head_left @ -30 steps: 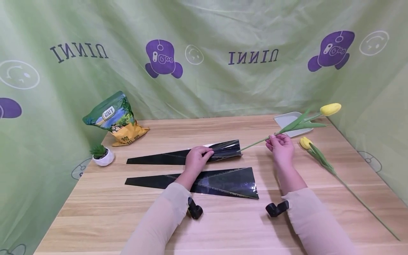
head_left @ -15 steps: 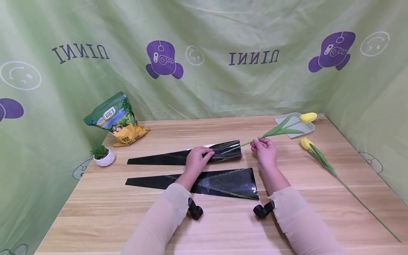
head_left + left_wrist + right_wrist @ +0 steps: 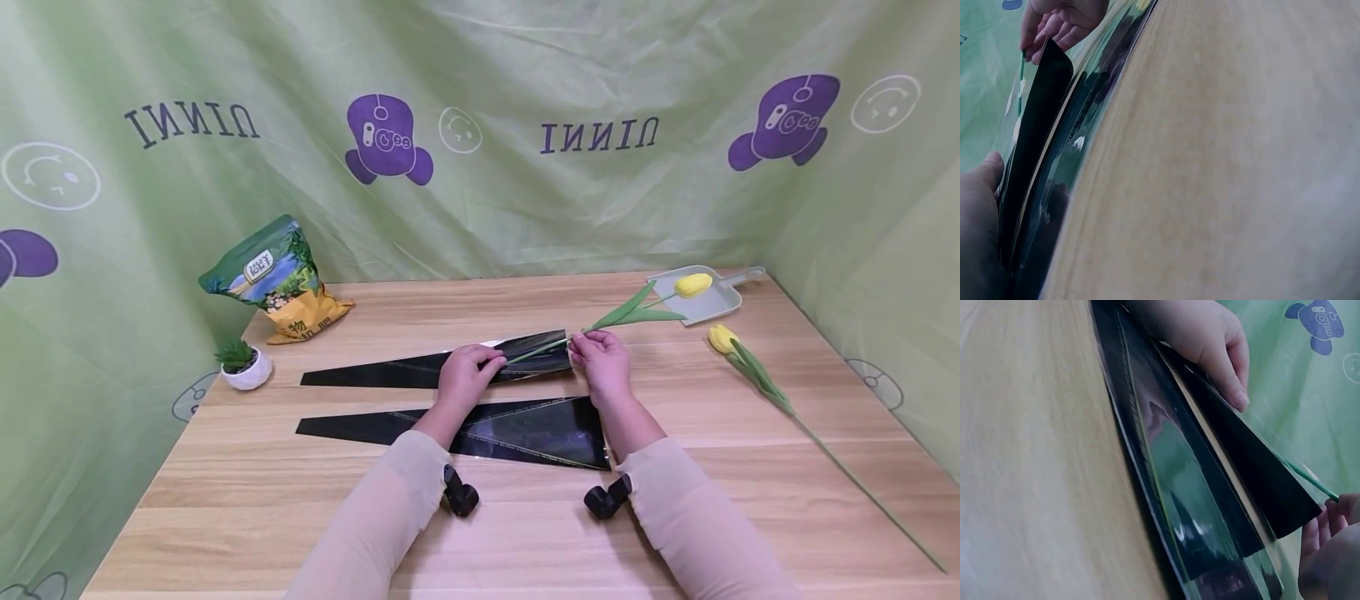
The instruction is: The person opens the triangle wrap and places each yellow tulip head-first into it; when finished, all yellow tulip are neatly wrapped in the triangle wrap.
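A long black cone-shaped wrapping sleeve (image 3: 420, 367) lies on the wooden table (image 3: 300, 517). My left hand (image 3: 489, 363) grips the upper flap near its wide mouth. In the right wrist view the left hand (image 3: 1210, 344) lifts that flap, so the sleeve (image 3: 1210, 506) gapes. My right hand (image 3: 582, 341) pinches the green stem of a yellow tulip (image 3: 692, 285) right at the mouth. The stem's lower part (image 3: 532, 352) lies inside the sleeve. In the left wrist view the right hand (image 3: 1060, 22) and the stem (image 3: 1022, 69) sit at the sleeve's (image 3: 1038, 137) far end.
A second black sleeve (image 3: 525, 429) lies flat nearer me. Another yellow tulip (image 3: 722, 337) lies on the table's right side, its stem running toward the front corner. A pale tray (image 3: 716, 304) sits back right. At the left are a snack bag (image 3: 273, 279) and a small potted plant (image 3: 242, 365).
My right hand moved left toward the sleeve's mouth and pushed the tulip stem deeper inside. The bud came down and left, over the tray. My left hand stayed put.
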A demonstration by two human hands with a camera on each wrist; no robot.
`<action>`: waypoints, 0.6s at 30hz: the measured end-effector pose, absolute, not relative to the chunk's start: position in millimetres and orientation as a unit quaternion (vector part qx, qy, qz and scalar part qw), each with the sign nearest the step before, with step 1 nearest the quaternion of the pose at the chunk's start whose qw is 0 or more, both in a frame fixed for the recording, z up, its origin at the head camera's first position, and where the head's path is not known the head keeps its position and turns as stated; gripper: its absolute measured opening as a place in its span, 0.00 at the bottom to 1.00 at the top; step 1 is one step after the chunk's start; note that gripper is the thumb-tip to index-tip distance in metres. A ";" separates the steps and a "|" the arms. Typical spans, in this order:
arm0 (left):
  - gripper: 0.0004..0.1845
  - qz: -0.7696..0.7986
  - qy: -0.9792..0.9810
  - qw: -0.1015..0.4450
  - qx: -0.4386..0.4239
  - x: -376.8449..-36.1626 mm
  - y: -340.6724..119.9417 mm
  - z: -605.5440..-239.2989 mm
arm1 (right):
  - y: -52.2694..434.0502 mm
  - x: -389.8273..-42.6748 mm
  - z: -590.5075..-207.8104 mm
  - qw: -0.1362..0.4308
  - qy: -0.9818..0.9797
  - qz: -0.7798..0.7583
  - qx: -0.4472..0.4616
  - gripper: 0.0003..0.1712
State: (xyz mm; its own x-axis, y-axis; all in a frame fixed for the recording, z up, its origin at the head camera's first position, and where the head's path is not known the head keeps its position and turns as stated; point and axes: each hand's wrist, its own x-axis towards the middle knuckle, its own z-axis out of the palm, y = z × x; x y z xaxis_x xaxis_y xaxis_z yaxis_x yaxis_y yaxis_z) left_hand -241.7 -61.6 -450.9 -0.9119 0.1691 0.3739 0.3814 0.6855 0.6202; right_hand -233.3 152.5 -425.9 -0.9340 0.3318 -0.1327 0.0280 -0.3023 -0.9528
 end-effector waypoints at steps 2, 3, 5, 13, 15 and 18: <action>0.10 -0.363 -0.908 0.144 -0.150 -241.9 -61.4 -451.1 | 150.5 -233.6 -426.7 0.094 -0.586 0.791 -0.151 0.06; 0.10 -0.361 -0.909 0.144 -0.150 -241.8 -61.3 -451.1 | 149.5 -233.5 -426.8 0.094 -0.588 0.790 -0.150 0.06; 0.10 -0.359 -0.910 0.140 -0.150 -242.0 -61.2 -451.2 | 147.8 -233.3 -426.4 0.096 -0.592 0.785 -0.152 0.06; 0.11 -0.349 -0.915 0.126 -0.155 -241.2 -60.9 -450.7 | 139.6 -231.6 -422.6 0.085 -0.605 0.775 -0.163 0.03; 0.11 -0.344 -0.918 0.124 -0.156 -241.4 -61.0 -450.9 | 137.8 -231.7 -421.8 0.084 -0.605 0.776 -0.160 0.03; 0.11 -0.338 -0.921 0.117 -0.156 -241.4 -61.0 -451.1 | 135.6 -231.8 -420.9 0.079 -0.605 0.777 -0.155 0.04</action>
